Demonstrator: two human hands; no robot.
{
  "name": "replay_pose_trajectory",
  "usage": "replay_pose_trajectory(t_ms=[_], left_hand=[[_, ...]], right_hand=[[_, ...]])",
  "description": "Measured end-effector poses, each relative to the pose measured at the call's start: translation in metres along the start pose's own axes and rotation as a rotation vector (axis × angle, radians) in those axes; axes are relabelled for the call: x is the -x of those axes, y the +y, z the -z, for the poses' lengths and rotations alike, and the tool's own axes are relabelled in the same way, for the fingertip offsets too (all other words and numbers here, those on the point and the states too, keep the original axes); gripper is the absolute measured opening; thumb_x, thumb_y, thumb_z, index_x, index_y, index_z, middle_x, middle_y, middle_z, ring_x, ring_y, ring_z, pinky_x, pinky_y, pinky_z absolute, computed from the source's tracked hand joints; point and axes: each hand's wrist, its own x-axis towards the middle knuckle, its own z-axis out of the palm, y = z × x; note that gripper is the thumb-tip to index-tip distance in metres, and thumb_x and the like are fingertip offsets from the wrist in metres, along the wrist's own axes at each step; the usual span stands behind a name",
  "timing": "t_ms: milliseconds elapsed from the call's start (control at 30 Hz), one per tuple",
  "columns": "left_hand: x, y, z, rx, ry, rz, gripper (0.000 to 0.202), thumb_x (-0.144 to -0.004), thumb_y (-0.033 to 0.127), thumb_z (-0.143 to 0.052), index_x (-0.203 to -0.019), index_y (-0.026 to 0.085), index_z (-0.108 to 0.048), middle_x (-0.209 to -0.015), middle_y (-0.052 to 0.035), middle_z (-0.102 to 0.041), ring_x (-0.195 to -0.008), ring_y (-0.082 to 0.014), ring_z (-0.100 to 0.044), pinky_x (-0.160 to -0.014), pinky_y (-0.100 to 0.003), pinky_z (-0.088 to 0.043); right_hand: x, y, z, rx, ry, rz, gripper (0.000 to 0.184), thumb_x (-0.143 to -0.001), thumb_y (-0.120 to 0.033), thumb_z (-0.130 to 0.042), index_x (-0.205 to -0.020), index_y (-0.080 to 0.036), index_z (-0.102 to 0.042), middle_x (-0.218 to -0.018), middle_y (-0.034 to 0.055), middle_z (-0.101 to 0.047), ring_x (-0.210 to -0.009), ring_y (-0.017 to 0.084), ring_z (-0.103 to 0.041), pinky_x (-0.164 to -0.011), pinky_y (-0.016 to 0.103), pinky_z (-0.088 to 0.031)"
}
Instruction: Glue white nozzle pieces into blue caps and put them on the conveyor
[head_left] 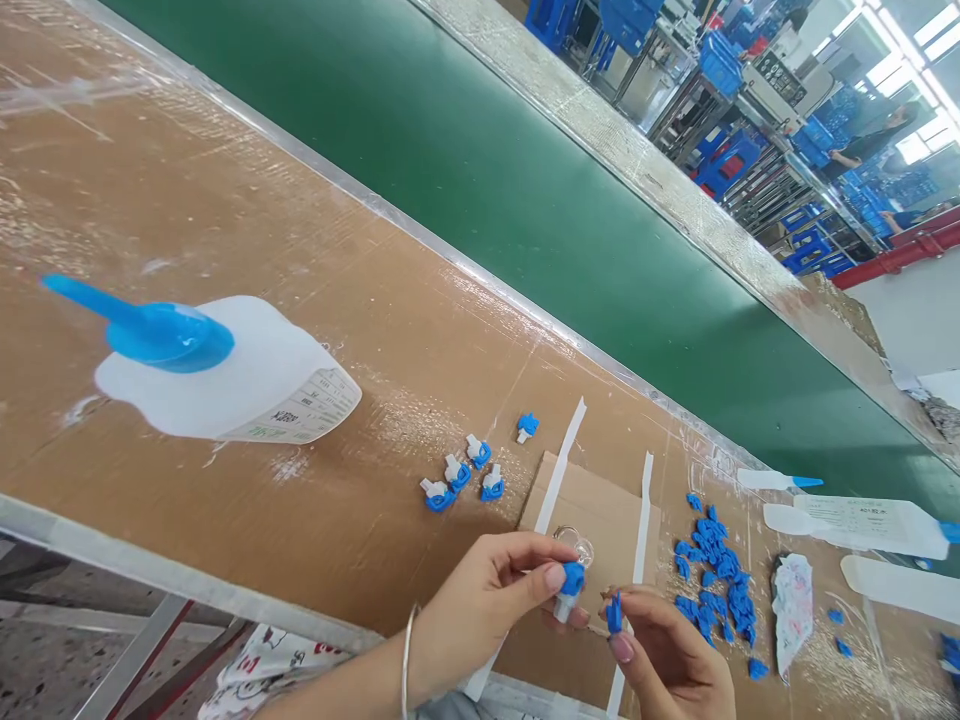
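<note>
My left hand [480, 590] is closed on a small blue-and-white plastic fitting [573, 578], its white end pointing down. Close by, my right hand [667, 650] pinches a small blue plastic piece [615, 613] between thumb and fingertips. The two parts are apart. Below them lies a cardboard sheet [611, 508] held by white tape strips, with a clear round piece [583, 545] on it, partly hidden by my left hand. Several blue-and-white fittings [457, 472] lie left of the cardboard. A pile of loose blue pieces [712, 560] is to its right.
A white bottle with a blue scoop-like top [172, 337] is on the left of the brown table [315, 540]. A green conveyor belt [450, 180] runs along the far side. Labelled white bottles [870, 522] and a crumpled patterned piece [793, 610] lie at right. People work in the background.
</note>
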Motion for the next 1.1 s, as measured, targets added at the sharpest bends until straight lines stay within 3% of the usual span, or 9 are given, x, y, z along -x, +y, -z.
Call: replay_pose_trajectory(t_ms=[233, 500, 600, 700, 767, 867, 933, 1000, 1100], left_hand=[[-0.005, -0.003, -0.016, 0.152, -0.034, 0.122, 0.051, -0.059, 0.055, -0.084, -0.089, 0.015, -0.076, -0.077, -0.0050, -0.073, -0.070, -0.0166, -0.068, -0.067, -0.031, -0.059], [-0.007, -0.002, -0.024, -0.041, -0.081, 0.022, 0.047, -0.068, 0.057, -0.078, -0.091, 0.016, -0.076, -0.082, -0.0080, -0.076, -0.076, -0.0189, -0.069, -0.074, -0.031, -0.057], [-0.008, -0.002, -0.025, -0.152, -0.061, 0.019, 0.043, -0.065, 0.050, -0.081, -0.090, 0.015, -0.073, -0.083, -0.0075, -0.076, -0.079, -0.0212, -0.070, -0.075, -0.032, -0.057], [-0.013, 0.011, -0.017, -0.400, -0.025, -0.052, 0.036, -0.075, 0.047, -0.070, -0.093, 0.015, -0.069, -0.078, -0.0064, -0.075, -0.076, -0.0225, -0.071, -0.072, -0.032, -0.057], [-0.023, 0.027, -0.007, -0.680, 0.042, -0.190, 0.032, -0.082, 0.044, -0.059, -0.096, 0.016, -0.068, -0.074, -0.0049, -0.075, -0.071, -0.0216, -0.070, -0.069, -0.032, -0.056], [-0.047, 0.051, 0.008, -1.224, 0.140, -0.423, 0.031, -0.087, 0.039, -0.047, -0.100, 0.018, -0.068, -0.086, -0.0057, -0.075, -0.073, -0.0213, -0.067, -0.069, -0.033, -0.054], [-0.065, 0.061, 0.015, -1.541, 0.123, -0.508, 0.033, -0.090, 0.036, -0.043, -0.101, 0.019, -0.068, -0.088, -0.0072, -0.074, -0.084, -0.0240, -0.065, -0.074, -0.036, -0.053], [-0.082, 0.063, 0.018, -1.718, 0.102, -0.531, 0.033, -0.090, 0.033, -0.042, -0.100, 0.017, -0.070, -0.089, -0.0097, -0.072, -0.092, -0.0278, -0.061, -0.080, -0.041, -0.052], [-0.096, 0.061, 0.020, -1.786, 0.158, -0.534, 0.037, -0.089, 0.033, -0.042, -0.104, 0.011, -0.069, -0.099, -0.0169, -0.068, -0.097, -0.0335, -0.056, -0.085, -0.050, -0.049]], right_hand=[[0.010, -0.014, -0.020, -0.004, 0.163, 0.002, 0.018, -0.076, -0.041, -0.076, -0.085, -0.025, -0.076, -0.084, 0.0086, -0.075, -0.080, 0.023, -0.072, -0.075, 0.033, -0.060], [0.012, -0.002, -0.012, 0.266, 0.158, 0.193, 0.010, -0.079, -0.029, -0.074, -0.088, -0.025, -0.076, -0.083, 0.0077, -0.076, -0.084, 0.024, -0.072, -0.081, 0.037, -0.060], [0.020, 0.000, -0.018, 0.381, 0.119, 0.301, 0.019, -0.082, -0.024, -0.071, -0.100, -0.027, -0.076, -0.087, 0.0069, -0.075, -0.081, 0.021, -0.072, -0.079, 0.033, -0.060], [0.035, 0.017, -0.005, 0.400, 0.111, 0.268, 0.028, -0.087, -0.035, -0.065, -0.112, -0.028, -0.073, -0.095, 0.0082, -0.073, -0.086, 0.021, -0.071, -0.078, 0.030, -0.059], [0.048, 0.040, 0.023, 0.457, 0.166, 0.194, 0.027, -0.087, -0.038, -0.064, -0.108, -0.025, -0.073, -0.096, 0.0086, -0.074, -0.088, 0.021, -0.072, -0.077, 0.029, -0.059], [0.069, 0.081, 0.077, 0.598, 0.431, 0.075, 0.023, -0.082, -0.039, -0.068, -0.093, -0.019, -0.075, -0.084, 0.0077, -0.075, -0.070, 0.019, -0.072, -0.063, 0.027, -0.060], [0.081, 0.102, 0.103, 0.627, 0.523, 0.030, 0.029, -0.078, -0.046, -0.071, -0.087, -0.019, -0.075, -0.078, 0.0065, -0.073, -0.061, 0.018, -0.069, -0.057, 0.027, -0.059], [0.088, 0.114, 0.113, 0.624, 0.507, 0.024, 0.032, -0.078, -0.050, -0.070, -0.085, -0.020, -0.076, -0.077, 0.0063, -0.072, -0.059, 0.018, -0.068, -0.054, 0.026, -0.058], [0.088, 0.119, 0.107, 0.606, 0.440, 0.048, 0.034, -0.083, -0.052, -0.064, -0.084, -0.021, -0.077, -0.076, 0.0064, -0.073, -0.060, 0.017, -0.069, -0.055, 0.025, -0.058]])
